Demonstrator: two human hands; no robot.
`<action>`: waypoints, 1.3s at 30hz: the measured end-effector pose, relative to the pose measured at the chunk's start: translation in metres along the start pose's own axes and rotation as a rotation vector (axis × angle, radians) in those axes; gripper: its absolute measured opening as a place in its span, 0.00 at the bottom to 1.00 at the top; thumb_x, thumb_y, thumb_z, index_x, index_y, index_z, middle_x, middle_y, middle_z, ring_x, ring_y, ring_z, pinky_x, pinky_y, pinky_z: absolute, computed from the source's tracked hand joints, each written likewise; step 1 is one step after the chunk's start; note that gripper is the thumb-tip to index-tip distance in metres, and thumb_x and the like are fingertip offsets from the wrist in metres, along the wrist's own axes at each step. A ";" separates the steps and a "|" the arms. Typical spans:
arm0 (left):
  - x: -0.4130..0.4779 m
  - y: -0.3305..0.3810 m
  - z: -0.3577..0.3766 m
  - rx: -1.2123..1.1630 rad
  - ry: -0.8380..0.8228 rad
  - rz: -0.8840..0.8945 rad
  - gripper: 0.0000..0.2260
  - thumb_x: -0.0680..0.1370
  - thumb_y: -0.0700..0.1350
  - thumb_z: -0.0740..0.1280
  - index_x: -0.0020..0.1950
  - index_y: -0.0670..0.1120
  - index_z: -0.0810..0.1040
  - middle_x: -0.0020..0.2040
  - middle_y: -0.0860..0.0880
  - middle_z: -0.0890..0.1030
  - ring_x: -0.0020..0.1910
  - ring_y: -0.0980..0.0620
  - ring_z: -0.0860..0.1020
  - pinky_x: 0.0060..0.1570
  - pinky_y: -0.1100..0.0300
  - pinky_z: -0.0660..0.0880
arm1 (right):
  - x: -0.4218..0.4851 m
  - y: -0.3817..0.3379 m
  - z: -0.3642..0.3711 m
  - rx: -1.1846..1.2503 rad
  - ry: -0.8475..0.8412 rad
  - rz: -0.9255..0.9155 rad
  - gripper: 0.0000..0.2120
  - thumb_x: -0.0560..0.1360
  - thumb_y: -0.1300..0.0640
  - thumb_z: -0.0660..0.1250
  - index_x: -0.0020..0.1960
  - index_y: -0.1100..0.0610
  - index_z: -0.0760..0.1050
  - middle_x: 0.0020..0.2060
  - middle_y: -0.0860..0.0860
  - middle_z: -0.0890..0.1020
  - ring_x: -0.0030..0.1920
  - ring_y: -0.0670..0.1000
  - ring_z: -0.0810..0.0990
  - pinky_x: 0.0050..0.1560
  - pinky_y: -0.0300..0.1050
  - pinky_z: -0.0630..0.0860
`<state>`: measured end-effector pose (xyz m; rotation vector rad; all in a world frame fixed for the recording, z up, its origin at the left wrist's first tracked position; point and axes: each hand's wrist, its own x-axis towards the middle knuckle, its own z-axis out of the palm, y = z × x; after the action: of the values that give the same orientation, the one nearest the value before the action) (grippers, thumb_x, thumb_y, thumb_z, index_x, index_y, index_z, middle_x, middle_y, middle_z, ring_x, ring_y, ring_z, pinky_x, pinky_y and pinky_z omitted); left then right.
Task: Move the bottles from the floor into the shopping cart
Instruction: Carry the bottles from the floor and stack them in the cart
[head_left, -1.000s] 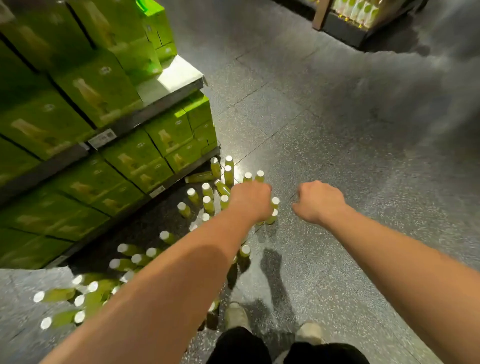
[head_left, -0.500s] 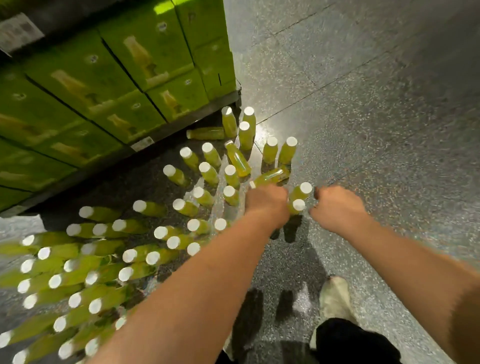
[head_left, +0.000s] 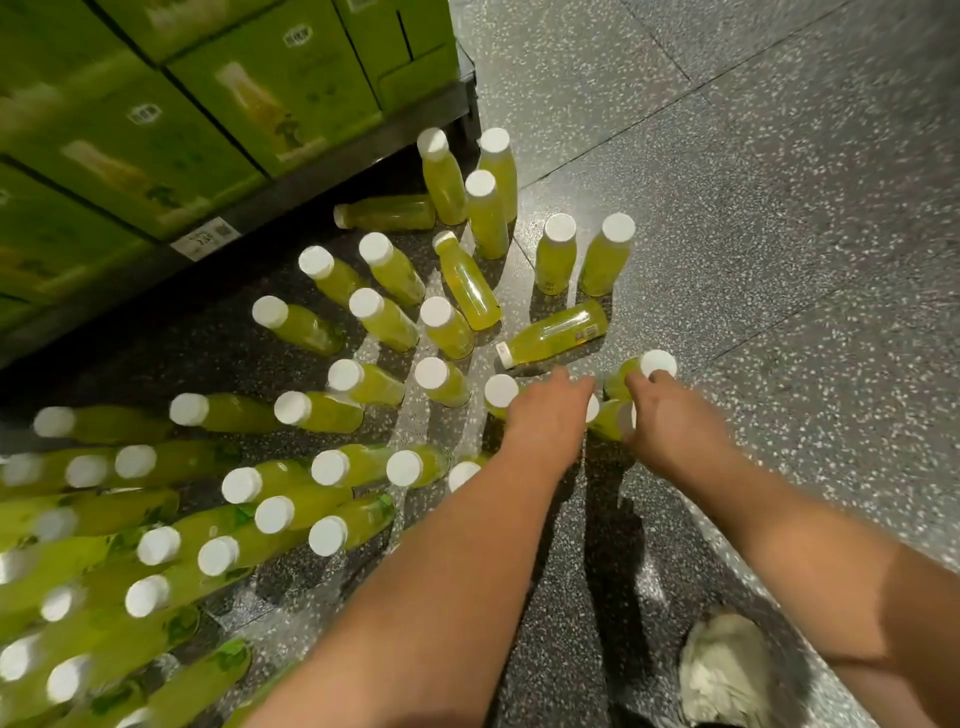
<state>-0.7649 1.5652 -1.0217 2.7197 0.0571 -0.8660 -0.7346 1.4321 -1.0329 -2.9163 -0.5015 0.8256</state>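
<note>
Many green juice bottles with white caps stand on the speckled floor, and a few lie on their sides. My left hand reaches down with fingers stretched out over a standing bottle at the near right of the cluster. My right hand curls over the top of a bottle right beside it, its fingertips against another bottle. That hand hides the gripped bottle's cap almost fully. No shopping cart is in view.
A low dark shelf stacked with green cartons runs along the upper left, close behind the bottles. Grey speckled floor spreads to the right. My shoe is at the bottom right.
The view has dropped closer to the bottles. Both hands have come down from closed fists above the cluster onto the nearest bottles, the left one uncurling its fingers.
</note>
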 end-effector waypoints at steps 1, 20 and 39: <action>0.005 -0.001 0.002 -0.010 -0.019 0.003 0.20 0.76 0.38 0.67 0.66 0.47 0.67 0.59 0.42 0.70 0.56 0.39 0.76 0.47 0.48 0.74 | 0.006 0.002 0.003 0.005 -0.014 0.004 0.12 0.79 0.56 0.58 0.61 0.57 0.67 0.50 0.56 0.75 0.47 0.60 0.78 0.40 0.47 0.70; -0.068 0.021 -0.098 -0.027 -0.052 -0.040 0.15 0.79 0.36 0.60 0.66 0.44 0.70 0.60 0.39 0.68 0.57 0.37 0.74 0.54 0.48 0.74 | -0.054 -0.031 -0.105 -0.003 -0.150 -0.045 0.13 0.74 0.60 0.68 0.58 0.55 0.74 0.53 0.57 0.73 0.48 0.57 0.78 0.47 0.44 0.75; -0.371 0.070 -0.434 -0.158 0.468 -0.416 0.14 0.78 0.37 0.63 0.63 0.46 0.72 0.58 0.42 0.70 0.55 0.37 0.75 0.49 0.48 0.74 | -0.232 -0.191 -0.497 -0.203 0.227 -0.481 0.13 0.73 0.60 0.66 0.57 0.56 0.76 0.52 0.57 0.73 0.51 0.60 0.77 0.50 0.50 0.74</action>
<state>-0.8173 1.6384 -0.4538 2.7351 0.7726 -0.2755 -0.7171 1.5473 -0.4638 -2.8080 -1.2560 0.3931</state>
